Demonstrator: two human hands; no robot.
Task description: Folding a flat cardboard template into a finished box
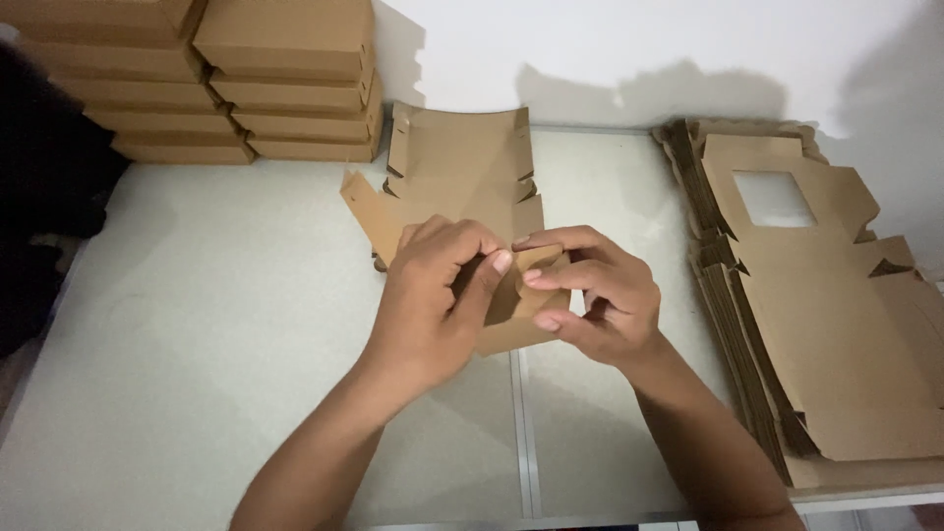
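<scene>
Both forearms come in from the bottom edge and meet at the middle of the pale table [197,324]. The left hand [433,295] is curled tight, thumb pressing down on a folded flap of the brown cardboard blank [462,167]. The right hand [595,295] pinches that same near end from the other side, fingers closed on the fold — both hands are gripping the card, neither one open. The blank's near end is lifted off the surface between them, while its far part lies flat, stretching away towards the white wall [639,49]. To the right, a thick pile of flat blanks [826,334] sits near the table edge, the top one showing a square window cut-out. Far left, against the wall — stacks of folded boxes [226,79], side by side.
</scene>
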